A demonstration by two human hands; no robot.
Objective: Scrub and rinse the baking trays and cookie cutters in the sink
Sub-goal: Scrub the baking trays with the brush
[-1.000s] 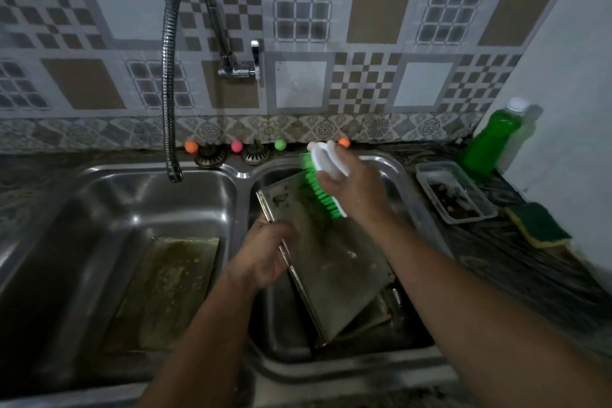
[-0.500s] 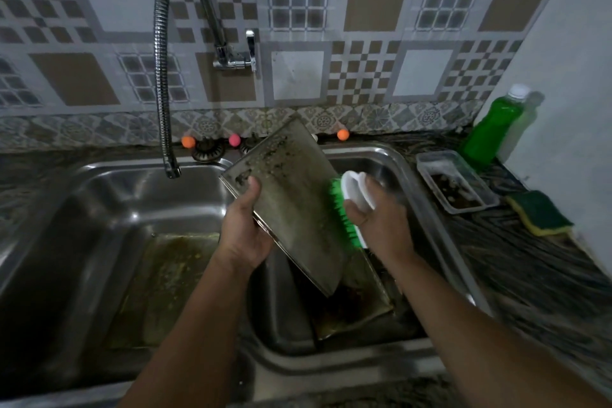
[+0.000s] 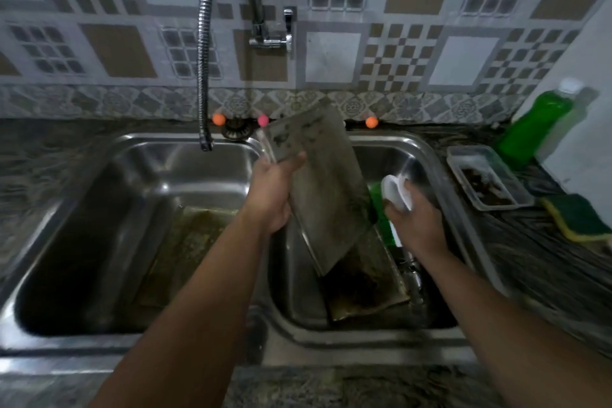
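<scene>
Across the left basin, a grimy tray (image 3: 185,248) lies flat under the faucet hose (image 3: 203,76). Over the divider, the left hand (image 3: 271,195) fingers grip a tilted baking tray (image 3: 326,189). Beside it, the right hand (image 3: 417,225) fingers hold a green-bristled scrub brush (image 3: 389,205) above the right basin (image 3: 427,156).

No readable text, labels, brands or numbers anywhere. Green bottle (image 3: 533,124) at right: no legible label. Wall tiles: patterns only, no writing. Brush (image 3: 395,193), sponge (image 3: 578,217) and clear plastic container (image 3: 458,156): no markings legible. Frame somewhat blurred, fine print not resolvable.
</scene>
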